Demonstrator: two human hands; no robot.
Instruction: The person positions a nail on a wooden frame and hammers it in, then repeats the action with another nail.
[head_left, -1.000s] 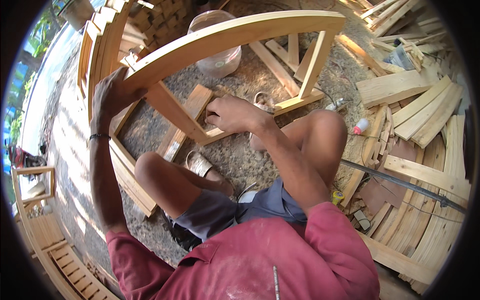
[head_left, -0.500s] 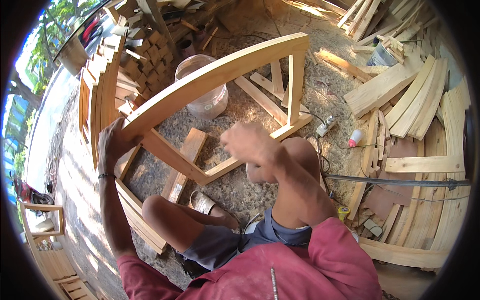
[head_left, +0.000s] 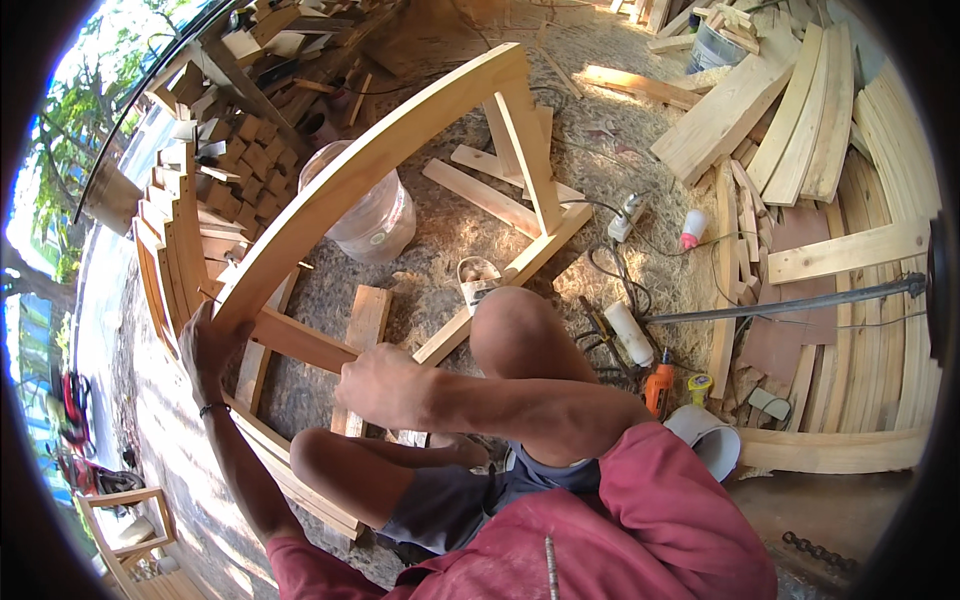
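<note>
An open wooden frame with a curved top rail (head_left: 370, 152) slants across the ground before my knees. My left hand (head_left: 210, 345) is closed around its near left corner, where the curved rail meets a short crosspiece (head_left: 300, 338). A thin nail or screw end shows just above that hand. My right hand (head_left: 388, 385) is curled into a fist at the frame's lower corner, covering the spot where the crosspiece and the long straight rail (head_left: 555, 245) come together. Whether its fingers hold anything is hidden.
Behind the frame stands a translucent bucket (head_left: 385, 220). Right of my knee lie a white bottle (head_left: 628, 335), an orange power tool (head_left: 658, 388), a yellow tape measure (head_left: 699, 385) and a socket block (head_left: 627, 220) with cables. Curved boards (head_left: 800, 120) fill the right; stacked frames (head_left: 165, 235) stand left.
My right hand has come down and left from above the frame's opening to its lower corner. The left hand keeps its hold. The view has shifted, showing the tools on the right more fully.
</note>
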